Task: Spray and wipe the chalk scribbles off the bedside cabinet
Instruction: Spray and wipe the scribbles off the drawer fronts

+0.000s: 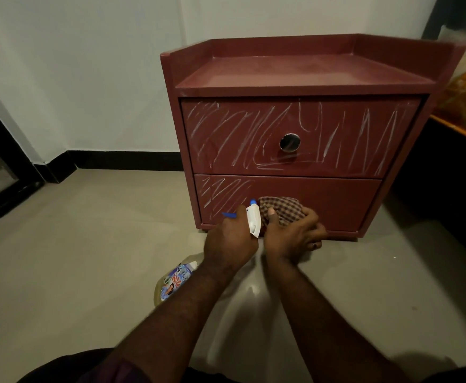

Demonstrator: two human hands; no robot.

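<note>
Bedside cabinet (303,73) upright on floor, front facing. Upper drawer (350,128) chalked all over; lower drawer (336,200) has chalk scribbles (220,194) only on its left. Best, I judge: wipe leftward, overlapping passes, firm pressure. Spray bottle (254,221) tilted, long axis from base low-left to head, nozzle toward lower drawer. Checked cloth (281,208) against drawer front. Left hand (230,241) fingers curled round bottle neck; right hand (292,233) fingers bunching cloth

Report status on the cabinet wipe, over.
Left hand grips spray bottle; right hand holds checked cloth on lower drawer. Chalk covers upper drawer, lower drawer's left end. Nothing in the way.
</note>
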